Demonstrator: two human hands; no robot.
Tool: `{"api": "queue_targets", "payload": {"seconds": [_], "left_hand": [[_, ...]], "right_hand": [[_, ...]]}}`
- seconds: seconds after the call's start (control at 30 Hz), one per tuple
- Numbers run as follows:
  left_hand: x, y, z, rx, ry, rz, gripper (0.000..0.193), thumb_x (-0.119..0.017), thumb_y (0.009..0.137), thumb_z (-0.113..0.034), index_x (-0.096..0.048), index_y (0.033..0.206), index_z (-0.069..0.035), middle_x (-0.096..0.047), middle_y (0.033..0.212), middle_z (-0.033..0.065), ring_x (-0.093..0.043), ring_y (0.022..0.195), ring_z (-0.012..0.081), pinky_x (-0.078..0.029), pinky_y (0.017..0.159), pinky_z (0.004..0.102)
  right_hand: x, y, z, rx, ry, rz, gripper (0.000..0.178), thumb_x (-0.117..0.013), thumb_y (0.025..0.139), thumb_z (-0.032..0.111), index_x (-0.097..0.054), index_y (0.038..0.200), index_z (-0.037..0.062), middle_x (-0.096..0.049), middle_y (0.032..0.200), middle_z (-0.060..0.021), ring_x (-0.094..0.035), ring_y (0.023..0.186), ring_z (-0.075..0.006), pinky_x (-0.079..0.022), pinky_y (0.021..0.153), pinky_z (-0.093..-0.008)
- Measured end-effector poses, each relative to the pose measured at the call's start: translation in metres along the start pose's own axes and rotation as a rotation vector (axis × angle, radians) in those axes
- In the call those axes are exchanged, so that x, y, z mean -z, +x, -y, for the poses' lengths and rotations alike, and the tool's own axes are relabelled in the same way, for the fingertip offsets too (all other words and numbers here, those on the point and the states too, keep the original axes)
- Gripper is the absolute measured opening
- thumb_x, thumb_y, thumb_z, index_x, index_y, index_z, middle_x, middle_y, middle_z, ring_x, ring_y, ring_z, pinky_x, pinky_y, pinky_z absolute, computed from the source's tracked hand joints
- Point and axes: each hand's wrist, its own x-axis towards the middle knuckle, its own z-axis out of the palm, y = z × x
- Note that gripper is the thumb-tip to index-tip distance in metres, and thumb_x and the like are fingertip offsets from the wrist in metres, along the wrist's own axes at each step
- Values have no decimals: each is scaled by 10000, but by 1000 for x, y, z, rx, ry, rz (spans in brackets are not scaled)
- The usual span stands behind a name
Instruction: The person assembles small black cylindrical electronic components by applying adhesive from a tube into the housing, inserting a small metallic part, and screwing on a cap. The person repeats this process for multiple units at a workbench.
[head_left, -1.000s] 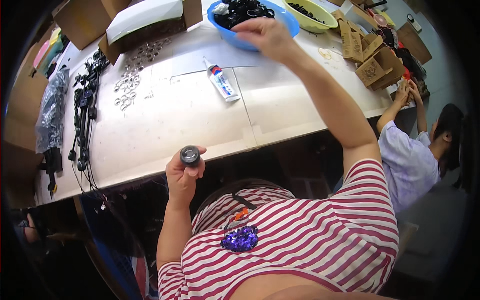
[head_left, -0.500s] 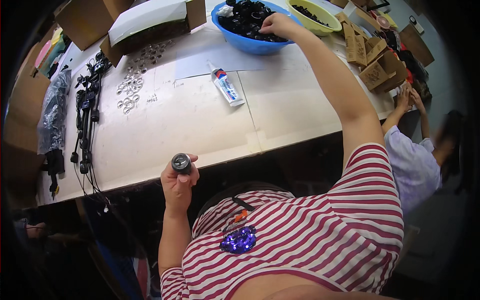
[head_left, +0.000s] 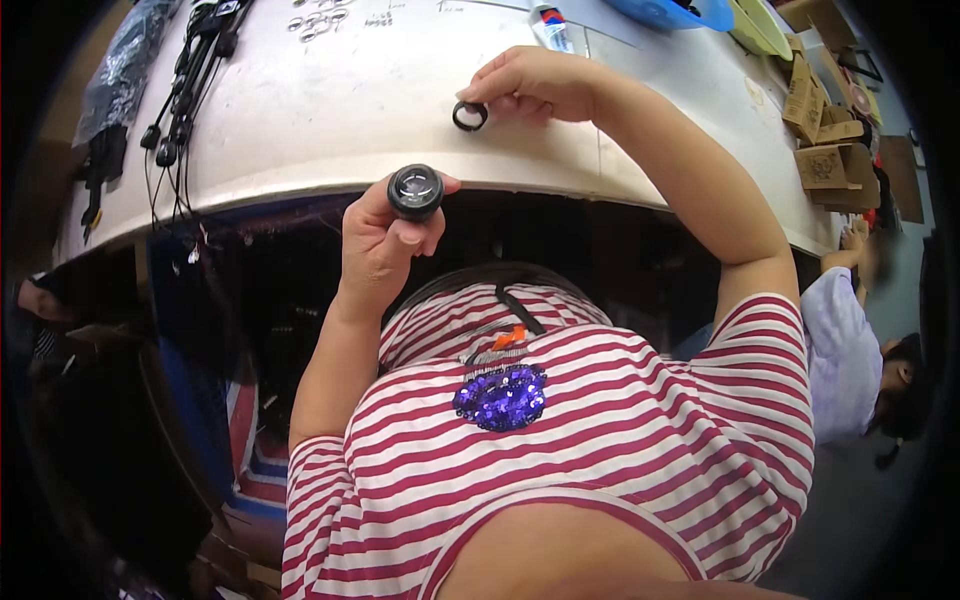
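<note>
My left hand point(head_left: 385, 235) grips a short black cylinder with a clear round lens point(head_left: 415, 190) at its top, held just off the table's front edge. Pinched between the thumb and forefinger of my right hand point(head_left: 525, 85) is a thin black ring point(head_left: 469, 116), over the white tabletop and to the right of the lens piece. The ring and the lens piece are apart. Several clear lenses with shiny rims point(head_left: 318, 22) lie at the far left of the table.
Black corded parts point(head_left: 190, 90) and a plastic-wrapped bundle point(head_left: 125, 70) lie on the left. A white tube point(head_left: 552, 30), a blue basin point(head_left: 670, 12) and a yellow-green basin point(head_left: 760, 28) are at the back. Cardboard boxes point(head_left: 838, 170) stand at right, near another person in a pale shirt point(head_left: 840, 340).
My right hand has come out of the blue basin toward me, now with a black ring. My left hand has risen with the lens piece toward the table edge. The view has tilted nearer me.
</note>
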Motion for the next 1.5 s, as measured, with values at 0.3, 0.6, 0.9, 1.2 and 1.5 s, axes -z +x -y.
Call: {"api": "queue_targets", "payload": {"seconds": [0.3, 0.6, 0.9, 1.2, 1.5], "left_hand": [[8, -10, -5, 38, 30, -63, 459, -523, 878, -380, -514, 1105, 19, -441, 684, -20, -351, 622, 52, -273, 567, 185], [2, -4, 3, 77, 118, -12, 340, -530, 882, -299, -539, 1080, -23, -470, 685, -22, -368, 616, 45, -267, 554, 177], [-10, 0, 1, 116, 131, 69, 276, -539, 870, -236, -544, 1032, -12, -481, 709, -17, -398, 643, 62, -324, 596, 196], [-26, 1, -6, 61, 297, -2, 235, -578, 857, -209, -581, 1003, -25, -574, 756, 5, -506, 655, 78, -409, 608, 208], [-31, 3, -7, 62, 223, 117, 259, -595, 833, -214, -580, 1008, -23, -585, 771, 43, -517, 693, 100, -409, 632, 223]], "right_hand": [[-23, -10, -16, 684, -955, -433, 404, -698, 719, 194, -605, 1106, 127, -593, 885, -26, -491, 751, -144, -398, 652, -252], [-57, -69, 7, 744, -497, -154, 301, -722, 716, 155, -658, 1003, 89, -587, 802, 21, -400, 570, -32, -332, 495, -187], [-61, -79, 1, 926, -732, -222, 345, -724, 692, 104, -647, 1028, 81, -600, 843, -9, -371, 565, -69, -307, 491, -206], [-64, -100, -3, 728, -957, -408, 349, -736, 674, 168, -642, 1000, 86, -608, 814, -45, -437, 554, -119, -369, 489, -248], [-56, -107, -5, 1017, -951, -216, 346, -697, 698, 123, -615, 1033, 101, -635, 912, -82, -606, 751, -231, -476, 614, -300]]}}
